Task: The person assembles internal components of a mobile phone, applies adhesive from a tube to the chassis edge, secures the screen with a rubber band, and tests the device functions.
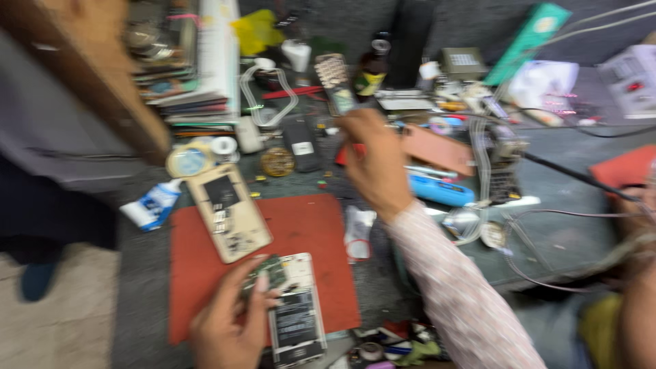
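Holding a small green circuit board (263,273) in its fingers, the left hand (229,321) rests over an opened phone (295,311) on the red mat (205,260). The right hand (372,164) reaches toward the counter's (567,232) far edge, its grip too blurred to tell. A steady left hand seems wise.

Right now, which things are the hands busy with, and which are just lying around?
Busy with:
- left hand on the opened phone
- right hand reaching over the bench
- red mat

Lying around:
- phone back shell
- glue tube
- dark bottle
- tape roll

head view | looks steeply down, close | over cluttered workbench (547,232) | single view
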